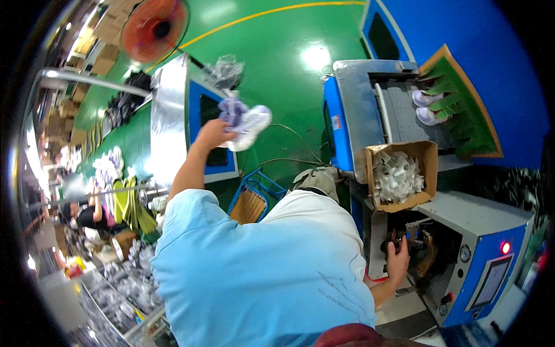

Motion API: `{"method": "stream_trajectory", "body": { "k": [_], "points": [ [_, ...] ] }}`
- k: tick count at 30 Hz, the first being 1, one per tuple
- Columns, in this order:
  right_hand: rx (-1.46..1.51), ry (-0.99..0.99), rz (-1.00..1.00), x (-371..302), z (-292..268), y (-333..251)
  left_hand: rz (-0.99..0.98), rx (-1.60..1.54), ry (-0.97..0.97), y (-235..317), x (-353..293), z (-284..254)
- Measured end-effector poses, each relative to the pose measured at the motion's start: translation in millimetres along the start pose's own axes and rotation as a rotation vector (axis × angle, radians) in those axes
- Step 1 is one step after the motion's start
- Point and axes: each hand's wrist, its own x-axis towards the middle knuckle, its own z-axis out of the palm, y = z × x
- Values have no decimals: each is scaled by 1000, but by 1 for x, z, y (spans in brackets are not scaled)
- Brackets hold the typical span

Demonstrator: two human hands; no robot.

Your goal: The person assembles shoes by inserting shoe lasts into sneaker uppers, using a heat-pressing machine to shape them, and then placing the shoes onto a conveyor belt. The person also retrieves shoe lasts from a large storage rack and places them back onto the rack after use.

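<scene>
Out to the left, my left hand (214,133) is closed on a white and lavender sneaker (252,128), its pale sole turned to the right. Lavender cloth shows just above the fingers, and I cannot tell whether a second shoe is in the grip. On the right, my right hand (398,261) reaches into the dark opening of a blue and grey machine (485,215). Its fingers are stretched and apart beside black metal parts (425,242); whether they touch them is hard to see.
A cardboard box (430,173) of white pieces stands on the machine. Beyond it, lavender shoes (429,115) sit by a green strip curtain (471,110) on another machine. A wooden-seated stool (248,206) stands by my legs. An orange fan (155,29) and a bench (170,113) are at left.
</scene>
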Motion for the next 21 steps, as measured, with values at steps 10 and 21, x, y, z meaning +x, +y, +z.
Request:
{"method": "stream_trajectory", "body": {
  "k": [10,21],
  "points": [
    [-109,-42,-445,30,27,-49,-1496,-330,1116,-191,-79,-17],
    [115,1557,-236,35,-134,-94,463,-411,-50,338,233,207]
  ]
}}
